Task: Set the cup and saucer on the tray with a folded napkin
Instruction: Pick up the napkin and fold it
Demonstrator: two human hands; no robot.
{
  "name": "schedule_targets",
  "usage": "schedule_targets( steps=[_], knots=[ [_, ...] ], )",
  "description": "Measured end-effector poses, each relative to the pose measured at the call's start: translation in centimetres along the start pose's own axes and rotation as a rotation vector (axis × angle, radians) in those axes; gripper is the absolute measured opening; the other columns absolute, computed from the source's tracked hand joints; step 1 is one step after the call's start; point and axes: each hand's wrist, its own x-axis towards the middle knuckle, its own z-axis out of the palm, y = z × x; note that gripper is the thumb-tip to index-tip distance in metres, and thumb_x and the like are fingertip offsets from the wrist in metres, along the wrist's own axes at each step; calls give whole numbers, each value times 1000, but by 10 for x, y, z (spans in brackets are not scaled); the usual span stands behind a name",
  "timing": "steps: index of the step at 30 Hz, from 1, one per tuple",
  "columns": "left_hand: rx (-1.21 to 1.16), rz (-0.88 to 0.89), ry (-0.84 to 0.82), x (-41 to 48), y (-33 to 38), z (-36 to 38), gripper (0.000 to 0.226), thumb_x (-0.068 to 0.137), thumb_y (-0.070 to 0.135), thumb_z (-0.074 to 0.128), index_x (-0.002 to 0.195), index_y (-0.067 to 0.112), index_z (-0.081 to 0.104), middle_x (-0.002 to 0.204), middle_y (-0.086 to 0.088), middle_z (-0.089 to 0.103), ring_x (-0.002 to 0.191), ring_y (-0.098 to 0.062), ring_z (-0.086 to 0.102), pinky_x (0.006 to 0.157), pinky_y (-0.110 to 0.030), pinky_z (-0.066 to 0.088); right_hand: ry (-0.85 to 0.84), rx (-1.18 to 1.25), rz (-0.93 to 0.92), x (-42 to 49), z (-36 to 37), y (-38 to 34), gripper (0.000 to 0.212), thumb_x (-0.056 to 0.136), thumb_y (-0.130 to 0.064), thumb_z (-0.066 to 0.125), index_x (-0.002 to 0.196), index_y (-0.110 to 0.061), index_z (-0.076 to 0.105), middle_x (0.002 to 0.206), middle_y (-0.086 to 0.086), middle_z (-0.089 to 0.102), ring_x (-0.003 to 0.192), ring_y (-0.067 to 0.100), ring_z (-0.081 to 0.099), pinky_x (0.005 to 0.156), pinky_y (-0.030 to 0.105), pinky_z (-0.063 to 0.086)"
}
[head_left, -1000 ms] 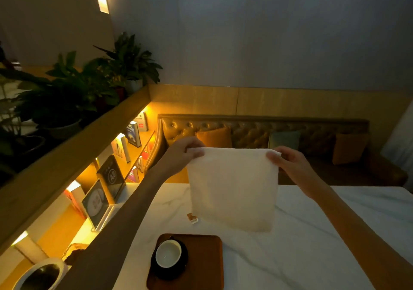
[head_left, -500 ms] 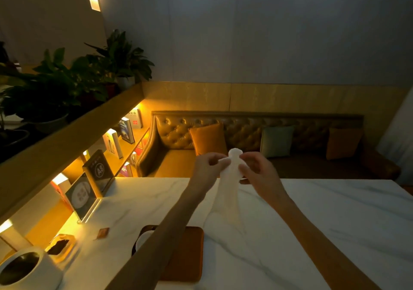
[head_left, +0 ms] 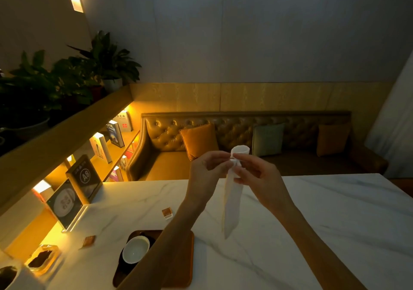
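Note:
A white napkin (head_left: 232,202) hangs folded in half above the marble table (head_left: 312,222), seen edge-on as a narrow strip. My left hand (head_left: 207,173) and my right hand (head_left: 257,173) pinch its top corners together, with a small loop of cloth sticking up above my fingers. Down at the lower left, a white cup (head_left: 135,250) stands on a dark saucer (head_left: 125,267) at the left end of a brown wooden tray (head_left: 183,265). My left forearm crosses over the tray and hides part of it.
Two small wrapped packets (head_left: 167,213) (head_left: 89,241) lie on the table. An acrylic sign stand (head_left: 64,204) and a glass dish (head_left: 42,259) sit along the left edge, beside lit shelves with books. A tufted sofa (head_left: 245,142) with cushions runs behind the table.
The napkin was spread flat between my hands a second ago. My hands have come together, folding it in half, and it now hangs narrow. The view has shifted slightly.

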Motion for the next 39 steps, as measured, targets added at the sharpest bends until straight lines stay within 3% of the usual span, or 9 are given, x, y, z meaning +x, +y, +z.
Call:
schedule_targets(
  steps=[2, 6, 16, 20, 23, 26, 31, 34, 39],
  knots=[
    [-15, -35, -4, -1, 1, 0, 19, 84, 20, 72, 102, 24, 70, 101, 6, 73, 93, -5, 70, 75, -17, 57, 18, 12, 10, -1, -3, -1, 34, 83, -21, 67, 118, -22, 64, 116, 1, 68, 99, 15, 69, 77, 33, 61],
    [-33, -51, 9, -8, 2, 6, 24, 82, 21, 74, 106, 20, 69, 102, 3, 72, 94, -10, 70, 84, -27, 59, 74, 4, -5, -6, 0, 0, 35, 83, -21, 68, 118, -18, 66, 109, 1, 69, 92, 12, 70, 68, 20, 59],
    [-106, -38, 85, -24, 2, 14, 19, 84, 15, 73, 95, 28, 65, 96, 5, 70, 93, -11, 69, 81, -21, 57, 209, 110, 11, -23, 16, 3, 28, 80, -33, 65, 108, -29, 66, 100, -13, 69, 91, 5, 68, 68, 15, 57],
    [-84, -21, 63, -23, 2, 10, 23, 82, 17, 74, 93, 34, 63, 93, 11, 70, 90, -3, 68, 74, -14, 56, 232, 130, 5, -28, 20, 5, 30, 89, -22, 61, 119, -25, 63, 111, -8, 69, 100, 9, 68, 78, 22, 59],
    [-22, 3, 36, -22, 1, 4, 25, 81, 16, 75, 95, 33, 62, 94, 11, 69, 90, -1, 67, 73, -13, 56, 161, 133, -46, -31, 21, 3, 31, 90, -19, 58, 116, -36, 59, 109, -15, 68, 102, 5, 68, 77, 23, 59],
    [32, 33, -8, -18, 4, -4, 24, 82, 15, 74, 99, 28, 61, 94, 10, 68, 89, 1, 67, 74, -15, 56, 101, 5, -108, -30, 16, 2, 33, 89, -19, 59, 118, -36, 58, 117, -8, 66, 105, 9, 67, 77, 24, 60],
    [35, 93, -40, -15, 13, -8, 27, 80, 8, 75, 100, 18, 61, 94, -1, 69, 87, -5, 69, 77, -23, 60, 147, -498, -386, -13, 3, -4, 32, 87, -22, 62, 119, -16, 65, 121, 7, 65, 112, 21, 57, 89, 32, 52],
    [10, 165, -3, -18, 17, -8, 30, 78, 7, 76, 92, 28, 60, 89, 5, 68, 85, -3, 69, 74, -20, 59, 108, -558, -570, 1, -3, -13, 25, 88, -25, 63, 100, -5, 73, 100, 14, 73, 95, 27, 67, 83, 39, 55],
    [-14, 164, -22, -20, 16, -10, 30, 79, 10, 76, 97, 27, 60, 92, 6, 68, 87, -2, 68, 75, -16, 57, -16, -465, -416, 11, -16, -23, 14, 87, -28, 64, 99, -22, 68, 102, -12, 62, 100, 1, 53, 86, 24, 47]
  ],
)
